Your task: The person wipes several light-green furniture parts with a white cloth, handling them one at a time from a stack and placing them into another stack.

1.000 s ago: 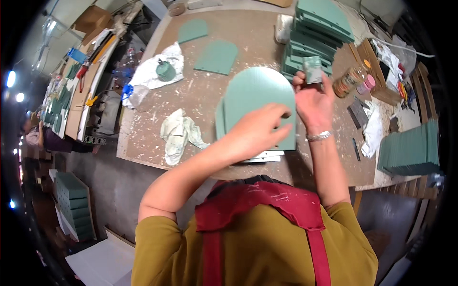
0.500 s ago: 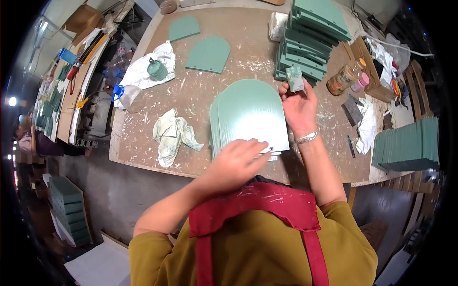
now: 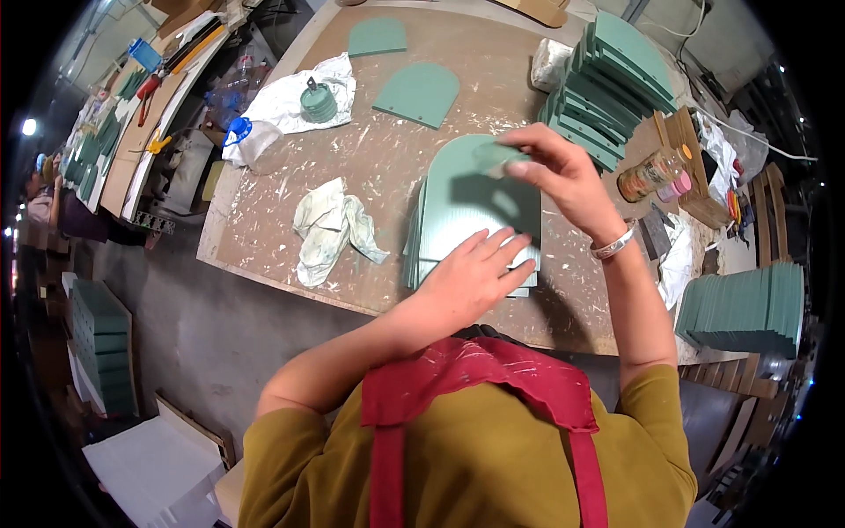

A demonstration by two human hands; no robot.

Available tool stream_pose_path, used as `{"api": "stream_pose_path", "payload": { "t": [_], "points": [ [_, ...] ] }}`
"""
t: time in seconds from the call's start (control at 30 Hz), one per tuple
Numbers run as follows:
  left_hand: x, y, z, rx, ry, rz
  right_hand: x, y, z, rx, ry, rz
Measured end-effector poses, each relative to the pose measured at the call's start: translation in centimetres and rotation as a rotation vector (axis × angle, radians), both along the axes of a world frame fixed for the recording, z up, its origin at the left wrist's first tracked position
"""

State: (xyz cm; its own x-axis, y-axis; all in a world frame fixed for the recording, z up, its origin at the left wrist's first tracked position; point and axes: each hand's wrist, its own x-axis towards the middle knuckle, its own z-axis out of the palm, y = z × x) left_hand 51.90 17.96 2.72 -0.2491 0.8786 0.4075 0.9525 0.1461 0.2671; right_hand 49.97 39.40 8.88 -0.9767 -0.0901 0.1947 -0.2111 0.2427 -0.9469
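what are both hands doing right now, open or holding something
Left hand: open, on the arched green board.
Right hand: closed, holding a small blurred greenish piece.

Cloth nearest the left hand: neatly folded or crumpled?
Crumpled: the cloth has uneven creases and one end trails toward the stacked boards.

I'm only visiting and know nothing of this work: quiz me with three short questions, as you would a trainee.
1. True or false: the left hand has its fingers spread over the arched green panel.

2. What is the right hand holding?
A. A bottle
B. A small greenish piece
C. A white rag

3. Fill in: seen from the person, the crumpled, stained cloth lies to the ____ of that panel.

Key: 1. True. 2. B. 3. Left.
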Motion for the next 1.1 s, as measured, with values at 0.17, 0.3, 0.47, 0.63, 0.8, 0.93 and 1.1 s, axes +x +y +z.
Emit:
{"api": "stream_pose_path", "payload": {
  "t": [0.17, 0.3, 0.47, 0.63, 0.8, 0.93, 1.1],
  "points": [
    [-0.2, -0.2, -0.3, 0.064, -0.070, 0.012, -1.7, -3.7, 2.1, 0.443, 0.116, 0.326],
    [-0.2, 0.2, -1.3, 0.158, -0.137, 0.000, -3.4, -6.4, 1.3, 0.585, 0.174, 0.583],
    [0.1, 0.0, -0.8, 0.124, -0.145, 0.057, -5.7, -7.5, 2.3, 0.631, -0.098, 0.725],
    [-0.3, -0.1, -0.5, 0.084, -0.186, 0.038, -6.1, -8.0, 2.6, 0.650, 0.155, 0.790],
    [-0.4, -0.2, -0.1, 0.077, -0.201, 0.071, -7.0, -7.7, 1.4, 0.678, 0.262, 0.832],
    [-0.6, -0.1, -0.6, 0.071, -0.186, 0.074, -7.1, -8.4, 2.3, 0.755, 0.322, 0.825],
    [-0.7, -0.2, -0.5, 0.052, -0.181, 0.088, -7.6, -8.5, 2.4, 0.738, 0.258, 0.838]
  ]
}}
